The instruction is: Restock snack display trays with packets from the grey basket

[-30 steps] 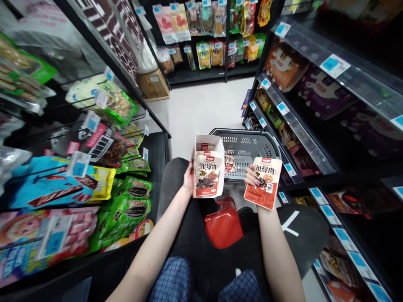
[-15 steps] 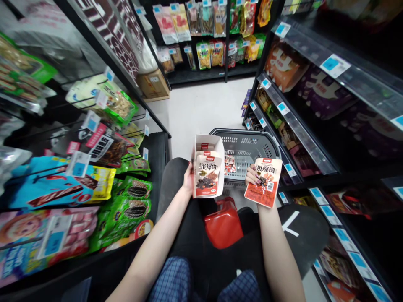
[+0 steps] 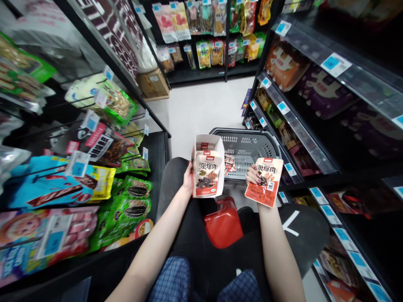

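My left hand (image 3: 188, 179) grips the left side of a white open-topped box (image 3: 221, 167), its fingers partly hidden behind it. Several red-and-white snack packets (image 3: 208, 176) stand inside, facing me. In my right hand (image 3: 253, 174) is a single snack packet (image 3: 264, 181) of the same print, cream above and red below, pinched at its left edge. Just beyond both hands rests a grey shopping basket (image 3: 244, 136) with a few small red-and-white packets (image 3: 230, 163) in it.
A red plastic object (image 3: 223, 224), perhaps a stool, shows between my knees. Hanging snack bags (image 3: 135, 193) fill the rack on the left. Shelves with price tags (image 3: 283, 108) run close along the right. A cardboard box (image 3: 153, 85) stands at the far rack's left end.
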`<control>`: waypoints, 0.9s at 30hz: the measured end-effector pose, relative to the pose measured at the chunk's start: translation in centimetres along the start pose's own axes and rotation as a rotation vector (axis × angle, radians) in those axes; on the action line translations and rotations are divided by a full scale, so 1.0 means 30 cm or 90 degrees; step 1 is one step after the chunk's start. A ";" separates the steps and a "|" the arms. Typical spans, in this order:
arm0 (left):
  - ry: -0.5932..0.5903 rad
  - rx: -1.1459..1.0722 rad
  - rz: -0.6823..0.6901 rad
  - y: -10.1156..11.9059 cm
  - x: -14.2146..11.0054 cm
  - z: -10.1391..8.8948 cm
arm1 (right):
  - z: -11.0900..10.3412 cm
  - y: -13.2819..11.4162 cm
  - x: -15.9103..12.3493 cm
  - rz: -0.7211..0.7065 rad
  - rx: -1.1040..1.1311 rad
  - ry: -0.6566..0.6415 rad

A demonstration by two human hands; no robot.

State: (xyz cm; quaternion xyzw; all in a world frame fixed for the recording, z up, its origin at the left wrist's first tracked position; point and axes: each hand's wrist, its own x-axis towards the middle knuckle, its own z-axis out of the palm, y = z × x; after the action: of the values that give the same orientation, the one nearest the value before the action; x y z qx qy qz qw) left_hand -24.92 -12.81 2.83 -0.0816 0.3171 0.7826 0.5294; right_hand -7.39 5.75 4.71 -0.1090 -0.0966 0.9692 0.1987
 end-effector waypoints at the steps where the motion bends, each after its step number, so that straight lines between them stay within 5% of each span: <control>1: 0.005 0.001 0.004 0.000 0.000 0.000 | 0.002 -0.001 -0.001 0.003 0.005 0.000; 12: 0.006 -0.008 0.011 0.001 -0.005 0.018 | 0.017 -0.003 -0.002 -0.012 -0.031 0.031; 18: 0.003 -0.010 -0.002 0.001 -0.007 0.019 | 0.010 -0.001 0.006 -0.046 -0.184 0.143; 27: 0.017 -0.010 0.009 0.002 -0.001 0.012 | -0.109 -0.092 0.034 -0.091 -0.344 0.335</control>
State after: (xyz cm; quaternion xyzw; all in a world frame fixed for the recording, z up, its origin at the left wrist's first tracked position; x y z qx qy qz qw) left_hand -24.88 -12.62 3.15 -0.0941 0.3190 0.7873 0.5191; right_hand -6.48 9.12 2.02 -0.3954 -0.3015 0.8315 0.2479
